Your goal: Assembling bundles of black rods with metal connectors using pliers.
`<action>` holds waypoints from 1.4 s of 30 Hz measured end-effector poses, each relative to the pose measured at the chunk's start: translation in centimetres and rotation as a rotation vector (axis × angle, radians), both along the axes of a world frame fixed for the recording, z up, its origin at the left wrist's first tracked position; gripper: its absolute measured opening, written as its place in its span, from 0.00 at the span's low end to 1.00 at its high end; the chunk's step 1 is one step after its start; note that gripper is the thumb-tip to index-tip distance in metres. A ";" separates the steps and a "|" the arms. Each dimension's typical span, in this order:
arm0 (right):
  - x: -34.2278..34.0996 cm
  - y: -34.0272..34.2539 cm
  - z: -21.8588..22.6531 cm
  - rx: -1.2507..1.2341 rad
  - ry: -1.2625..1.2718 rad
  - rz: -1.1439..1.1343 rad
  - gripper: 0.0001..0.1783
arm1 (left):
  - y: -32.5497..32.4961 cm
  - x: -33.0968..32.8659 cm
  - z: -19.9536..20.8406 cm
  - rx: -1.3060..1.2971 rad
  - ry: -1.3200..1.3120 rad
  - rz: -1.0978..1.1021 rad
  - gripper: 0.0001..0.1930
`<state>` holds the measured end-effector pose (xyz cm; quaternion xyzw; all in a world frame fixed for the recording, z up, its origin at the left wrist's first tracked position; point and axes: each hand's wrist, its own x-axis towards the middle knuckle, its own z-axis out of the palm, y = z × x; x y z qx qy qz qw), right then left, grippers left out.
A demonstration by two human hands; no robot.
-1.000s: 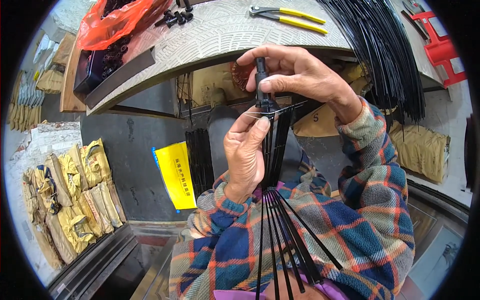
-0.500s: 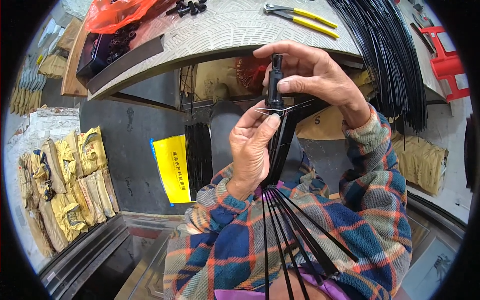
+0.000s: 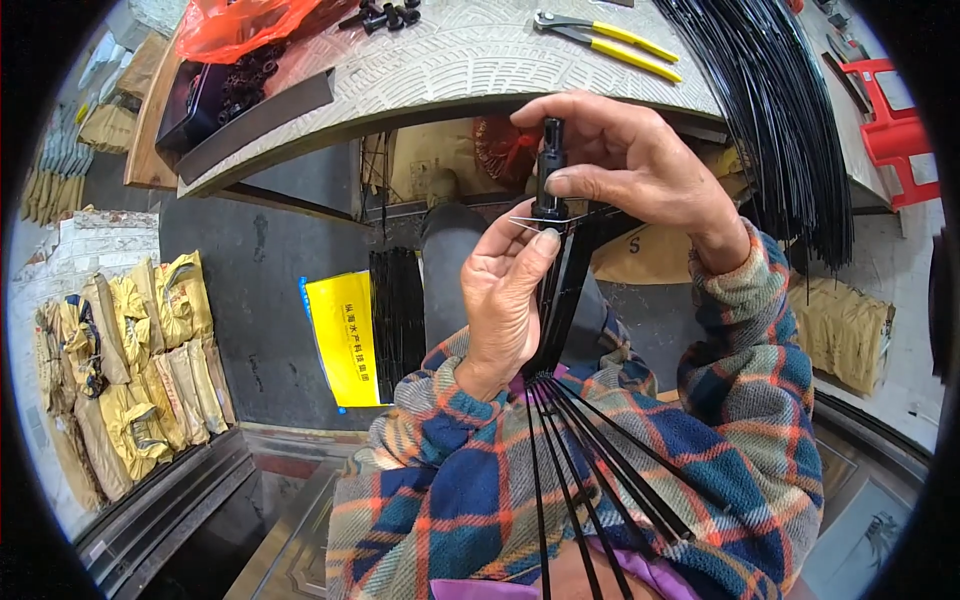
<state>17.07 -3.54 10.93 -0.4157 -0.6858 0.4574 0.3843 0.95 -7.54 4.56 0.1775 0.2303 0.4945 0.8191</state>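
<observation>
A slim black tubular fitting (image 3: pixel 551 170) stands upright in front of my chest, just off the table's near edge. My left hand (image 3: pixel 510 290) pinches its lower end between thumb and fingers. A thin, silvery wire (image 3: pixel 530 221) crosses there, its ends sticking out leftward. My right hand (image 3: pixel 640 170) has its thumb against the fitting's side, with the index finger arched over the top and other fingertips partly hidden behind. Below the fitting, a bundle of thin black rods (image 3: pixel 562 310) runs toward my lap, where several rods fan out over my plaid sleeves and front.
On the patterned table (image 3: pixel 450 70) lie yellow-handled pincers (image 3: pixel 610 45), black fittings (image 3: pixel 385 17), a red plastic bag (image 3: pixel 240 28) and a bundle of black rods (image 3: pixel 775 110). A red stool (image 3: pixel 890 125) stands right. Yellow packages (image 3: pixel 140 370) line the left floor beside a yellow bag (image 3: pixel 340 340).
My right thumb has slid slightly down and left along the fitting. The rods fanned over my lap have shifted a little. My left hand keeps its pinch.
</observation>
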 end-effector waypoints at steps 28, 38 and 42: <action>-7.4 -6.1 -7.1 -0.301 0.949 -0.492 0.05 | 0.2 -1.8 -0.4 0.144 0.222 0.130 0.15; -8.3 -6.7 -5.9 -0.153 0.634 -0.529 0.09 | 0.1 -2.1 0.3 0.204 0.104 0.079 0.17; -7.9 -6.2 -6.6 -0.267 0.701 -0.453 0.10 | 0.1 -2.4 0.1 0.164 0.130 0.080 0.18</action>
